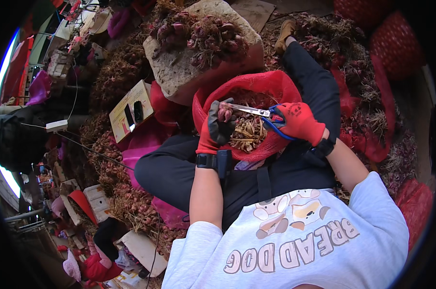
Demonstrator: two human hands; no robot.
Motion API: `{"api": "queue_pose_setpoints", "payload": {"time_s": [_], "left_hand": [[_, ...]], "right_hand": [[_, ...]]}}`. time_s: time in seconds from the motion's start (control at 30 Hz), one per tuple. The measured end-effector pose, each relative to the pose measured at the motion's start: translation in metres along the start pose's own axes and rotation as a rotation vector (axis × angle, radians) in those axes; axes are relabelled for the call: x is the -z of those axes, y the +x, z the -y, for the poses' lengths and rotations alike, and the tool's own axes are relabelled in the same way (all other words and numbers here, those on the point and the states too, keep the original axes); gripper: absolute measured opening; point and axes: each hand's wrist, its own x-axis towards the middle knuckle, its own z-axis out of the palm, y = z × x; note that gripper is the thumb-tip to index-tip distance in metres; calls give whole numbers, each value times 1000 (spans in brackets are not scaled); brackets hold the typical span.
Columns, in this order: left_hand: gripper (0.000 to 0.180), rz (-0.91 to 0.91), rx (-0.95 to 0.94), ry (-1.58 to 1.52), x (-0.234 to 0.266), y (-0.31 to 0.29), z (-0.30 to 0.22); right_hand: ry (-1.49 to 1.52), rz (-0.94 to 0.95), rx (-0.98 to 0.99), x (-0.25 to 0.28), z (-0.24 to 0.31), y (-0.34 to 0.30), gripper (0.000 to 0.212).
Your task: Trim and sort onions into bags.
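My left hand (pixel 219 126), in a red glove with a dark palm, is closed round a small bunch of shallots (pixel 224 112). From the right, my right hand (pixel 298 120) in a red glove grips the blue handles of a pair of scissors (pixel 254 110). The metal blades point left, and their tips reach the top of the shallots. Both hands are over a red mesh bag (pixel 277 81) lying open between my legs. Dry, straw-coloured trimmings (pixel 249 134) lie inside it, below the scissors.
Beyond the bag, a large pale block (pixel 166 72) carries a heap of shallots (pixel 213 36). To its left, a phone (pixel 130 118) and another dark object lie on a yellowish board (pixel 117 120). Shallot piles surround me. A person in red (pixel 96 266) is at the lower left.
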Motion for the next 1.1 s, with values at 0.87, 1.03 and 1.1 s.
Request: {"api": "queue_pose_setpoints", "payload": {"time_s": [0.87,1.03,1.1], "left_hand": [[30,232,559,-115,22,7,-8],[29,194,561,-133,20,6,-6],[30,189,563,-134,19,5,-6]], "right_hand": [[-216,-76,311,24,-13,11,31],[-159,-73,285,19,-13,6,32],[-135,-75,266,18,-12,5,33]]}}
